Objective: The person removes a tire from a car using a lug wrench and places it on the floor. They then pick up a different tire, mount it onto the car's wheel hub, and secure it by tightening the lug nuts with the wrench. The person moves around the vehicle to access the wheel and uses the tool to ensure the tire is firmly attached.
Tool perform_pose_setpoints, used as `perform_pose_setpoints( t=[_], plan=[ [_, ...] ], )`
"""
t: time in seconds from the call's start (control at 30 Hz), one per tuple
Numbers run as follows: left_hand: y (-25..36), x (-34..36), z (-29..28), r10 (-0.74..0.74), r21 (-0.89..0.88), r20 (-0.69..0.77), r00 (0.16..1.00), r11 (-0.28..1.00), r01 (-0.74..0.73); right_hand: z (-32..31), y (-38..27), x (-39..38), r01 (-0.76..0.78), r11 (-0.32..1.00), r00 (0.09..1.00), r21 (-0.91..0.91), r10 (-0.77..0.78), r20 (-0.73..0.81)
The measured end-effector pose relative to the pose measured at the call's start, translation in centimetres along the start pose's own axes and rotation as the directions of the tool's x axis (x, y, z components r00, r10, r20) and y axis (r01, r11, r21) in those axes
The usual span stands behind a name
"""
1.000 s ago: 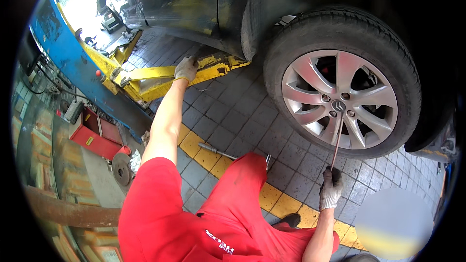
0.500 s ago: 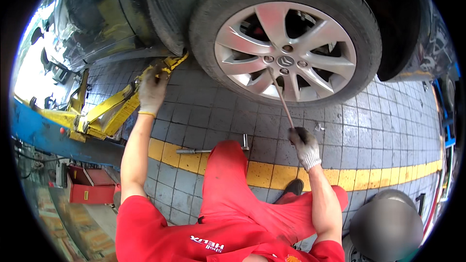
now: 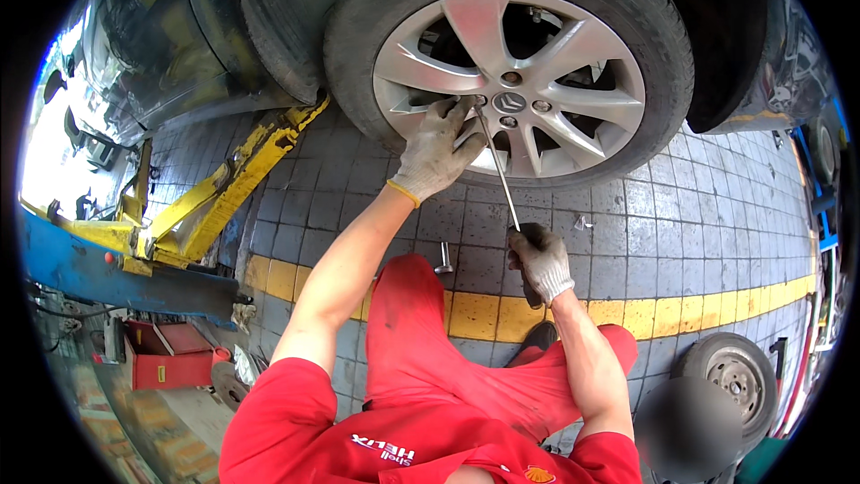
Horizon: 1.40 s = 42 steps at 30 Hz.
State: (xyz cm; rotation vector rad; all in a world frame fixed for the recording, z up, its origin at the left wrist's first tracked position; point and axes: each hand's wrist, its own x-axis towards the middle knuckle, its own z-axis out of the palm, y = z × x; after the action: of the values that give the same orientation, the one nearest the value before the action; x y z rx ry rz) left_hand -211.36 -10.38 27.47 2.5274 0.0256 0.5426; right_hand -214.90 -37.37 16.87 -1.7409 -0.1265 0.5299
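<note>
Work at the wheel [image 3: 509,103], run by me from a distance. The rod [image 3: 497,161] slants from below the wheel's rim up to its hub, tip beside the left bolt [image 3: 481,99]. My right hand [image 3: 540,258], below the wheel, is wrapped around the rod's lower end; my left hand [image 3: 434,148], apart from it, reaches that tip, though whether it pinches I cannot tell. I judge 2 hazards: off-axis force could slip the tip, jabbing the left hand or scratching a spoke [image 3: 479,27]; a shifting knee [image 3: 408,273] could knock the metal tool [image 3: 443,260] below the wheel
</note>
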Motion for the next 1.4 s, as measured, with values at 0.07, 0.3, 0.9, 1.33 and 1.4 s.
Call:
perform_pose_setpoints(
  t=[0.07, 0.3, 0.9, 1.33, 1.4],
  plan=[
    [-0.6, 0.1, 1.2, 0.044, 0.016, -0.054, 0.998, 0.999, -0.044, -0.1, -0.3, -0.2, 0.000, 1.000, 1.000, -0.027, 0.001, 0.022],
    [0.2, 0.4, 3.4, 0.068, 0.062, -0.184, 0.981, 0.996, -0.058, 0.2, -2.5, -1.2, -0.060, 0.995, 0.997, 0.078, 0.057, 0.042],
    [-0.1, 1.2, 4.8, 0.139, 0.140, -0.397, 0.907, 0.986, -0.090, 2.0, -5.1, -2.5, -0.299, 0.783, 0.939, 0.545, 0.140, 0.314],
    [0.4, 0.8, 4.5, 0.111, 0.162, -0.354, 0.929, 0.985, -0.056, 2.5, -6.1, -3.5, -0.289, 0.761, 0.952, 0.581, 0.166, 0.257],
    [0.5, 1.0, 4.3, 0.090, 0.137, -0.354, 0.931, 0.990, -0.043, 2.4, -6.4, -3.6, -0.286, 0.748, 0.951, 0.599, 0.146, 0.272]
  ],
)
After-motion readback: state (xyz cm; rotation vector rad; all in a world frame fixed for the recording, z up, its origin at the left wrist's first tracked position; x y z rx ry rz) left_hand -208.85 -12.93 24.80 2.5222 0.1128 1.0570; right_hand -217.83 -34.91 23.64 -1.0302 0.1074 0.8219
